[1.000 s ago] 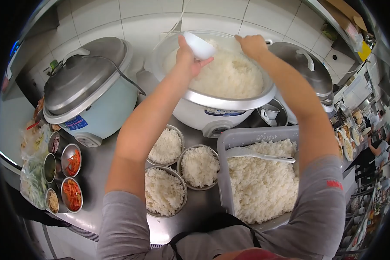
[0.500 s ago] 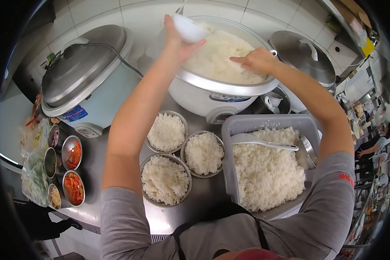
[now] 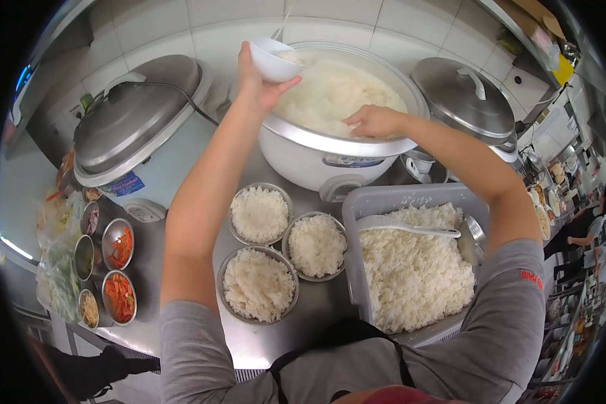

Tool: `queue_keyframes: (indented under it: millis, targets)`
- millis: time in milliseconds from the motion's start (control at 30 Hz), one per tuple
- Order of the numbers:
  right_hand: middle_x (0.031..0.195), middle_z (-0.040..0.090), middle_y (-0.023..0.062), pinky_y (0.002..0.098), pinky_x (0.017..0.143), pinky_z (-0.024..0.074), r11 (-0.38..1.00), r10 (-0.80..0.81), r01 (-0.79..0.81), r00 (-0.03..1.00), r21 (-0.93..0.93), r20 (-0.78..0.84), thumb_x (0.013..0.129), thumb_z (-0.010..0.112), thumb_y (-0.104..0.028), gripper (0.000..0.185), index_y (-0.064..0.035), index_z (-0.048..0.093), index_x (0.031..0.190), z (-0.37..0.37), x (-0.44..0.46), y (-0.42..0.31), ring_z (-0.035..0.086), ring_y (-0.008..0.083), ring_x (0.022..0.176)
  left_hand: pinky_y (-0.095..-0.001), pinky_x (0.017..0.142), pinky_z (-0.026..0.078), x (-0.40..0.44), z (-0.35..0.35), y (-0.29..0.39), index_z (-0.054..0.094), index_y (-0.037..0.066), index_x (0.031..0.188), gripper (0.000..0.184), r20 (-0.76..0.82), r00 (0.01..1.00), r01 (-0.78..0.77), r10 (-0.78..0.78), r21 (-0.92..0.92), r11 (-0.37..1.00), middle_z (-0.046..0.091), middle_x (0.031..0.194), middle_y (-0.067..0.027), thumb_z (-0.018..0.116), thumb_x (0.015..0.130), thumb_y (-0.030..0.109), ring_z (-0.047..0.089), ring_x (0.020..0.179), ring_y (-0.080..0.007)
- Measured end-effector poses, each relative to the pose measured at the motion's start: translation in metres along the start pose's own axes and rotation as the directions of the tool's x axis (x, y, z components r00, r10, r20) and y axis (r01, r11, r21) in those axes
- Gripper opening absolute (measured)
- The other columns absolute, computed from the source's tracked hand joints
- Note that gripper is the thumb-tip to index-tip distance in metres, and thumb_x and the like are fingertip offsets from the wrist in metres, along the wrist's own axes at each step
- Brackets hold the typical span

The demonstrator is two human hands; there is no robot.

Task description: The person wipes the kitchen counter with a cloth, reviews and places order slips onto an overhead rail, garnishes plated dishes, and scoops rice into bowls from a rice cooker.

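Observation:
My left hand point(image 3: 260, 86) grips a white bowl point(image 3: 275, 60) over the left rim of the large open rice cooker point(image 3: 330, 149); some rice shows at the bowl's edge. Inside the cooker, my right hand point(image 3: 373, 122) is low over the cooked rice point(image 3: 340, 94) near the front rim, fingers curled together. Whether those fingers hold anything is hidden. Below the cooker stand three metal bowls of rice point(image 3: 259, 214). To their right, a grey tub point(image 3: 353, 256) of rice holds a white paddle point(image 3: 411, 227) and a metal scoop point(image 3: 473, 236).
Closed rice cookers stand at left point(image 3: 141, 108) and right point(image 3: 461, 97). Small metal cups, two with orange shreds point(image 3: 119, 296), sit at the left beside a plastic bag of greens point(image 3: 60, 283). A person in dark trousers point(image 3: 94, 370) is at lower left; another person point(image 3: 589, 225) stands far right.
My right hand has moved from the cooker's back right rim forward and down to the rice. My left hand has shifted left with the bowl, which is now more upright.

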State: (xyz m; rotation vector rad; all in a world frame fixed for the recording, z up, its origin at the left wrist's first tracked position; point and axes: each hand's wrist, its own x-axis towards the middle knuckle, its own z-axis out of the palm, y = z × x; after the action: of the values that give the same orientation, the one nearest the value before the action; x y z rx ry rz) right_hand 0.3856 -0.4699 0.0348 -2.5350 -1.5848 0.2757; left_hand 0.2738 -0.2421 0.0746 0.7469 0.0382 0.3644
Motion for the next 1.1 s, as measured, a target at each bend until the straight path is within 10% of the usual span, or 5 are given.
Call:
queue_keyframes:
  millis: [400, 700, 767, 867, 1100]
  targets:
    - [0.060, 0.049, 0.0001, 0.0200, 0.041, 0.0300, 0.686, 0.367, -0.321, 0.928, 0.653, 0.070, 0.078, 0.057, -0.021, 0.035, -0.0051, 0.054, 0.110, -0.049, -0.001, 0.007, 0.040, 0.0042, 0.047, -0.0538, 0.090, 0.037, 0.012, 0.002, -0.002, 0.024, 0.006, 0.130, 0.065, -0.080, 0.997, 0.008, -0.005, 0.047, 0.999, 0.033, 0.127, -0.0202, 0.021, 0.085, 0.054, 0.036, 0.115, -0.0388]
    - [0.069, 0.056, 0.0120, 0.0313, 0.048, 0.0458, 0.901, 0.433, -0.403, 0.859, 0.159, -0.274, 0.074, 0.049, -0.011, 0.026, 0.0025, 0.054, 0.095, -0.117, 0.022, -0.027, 0.056, 0.0214, 0.054, -0.0533, 0.089, 0.038, 0.018, 0.034, -0.053, 0.028, 0.008, 0.128, 0.063, -0.065, 0.990, 0.126, -0.126, 0.000, 0.992, 0.036, 0.125, -0.0179, 0.020, 0.086, 0.055, 0.039, 0.112, -0.0371]
    - [0.080, 0.059, 0.0182, 0.0375, 0.063, 0.0498, 0.825, 0.065, -0.326, 0.866, -0.462, -0.496, 0.074, 0.048, -0.009, 0.025, 0.0041, 0.052, 0.095, -0.089, 0.021, -0.041, 0.060, 0.0284, 0.071, -0.0532, 0.089, 0.038, 0.022, 0.038, -0.063, 0.029, 0.009, 0.127, 0.062, -0.094, 0.987, 0.124, -0.127, -0.035, 0.992, 0.037, 0.125, -0.0174, 0.021, 0.086, 0.055, 0.039, 0.112, -0.0370]
    - [0.086, 0.060, 0.0186, 0.0398, 0.065, 0.0489, 0.735, -0.216, -0.280, 0.766, -0.617, -0.606, 0.073, 0.045, -0.003, 0.043, -0.0036, 0.046, 0.116, -0.056, 0.017, -0.051, 0.059, 0.0330, 0.073, -0.0530, 0.089, 0.038, 0.031, 0.037, -0.069, 0.030, 0.010, 0.127, 0.061, -0.135, 0.980, 0.140, -0.143, -0.036, 0.990, 0.037, 0.125, -0.0167, 0.021, 0.086, 0.054, 0.039, 0.112, -0.0370]
    - [0.079, 0.061, 0.0133, 0.0394, 0.065, 0.0483, 0.722, 0.277, -0.509, 0.834, -0.469, -0.477, 0.079, 0.041, -0.008, 0.043, -0.0172, 0.044, 0.122, -0.068, -0.008, 0.009, 0.061, 0.0289, 0.075, -0.0533, 0.086, 0.041, 0.022, 0.031, -0.051, 0.031, 0.010, 0.126, 0.062, -0.147, 0.983, 0.108, -0.108, -0.010, 0.994, 0.037, 0.124, -0.0174, 0.021, 0.086, 0.056, 0.040, 0.111, -0.0366]
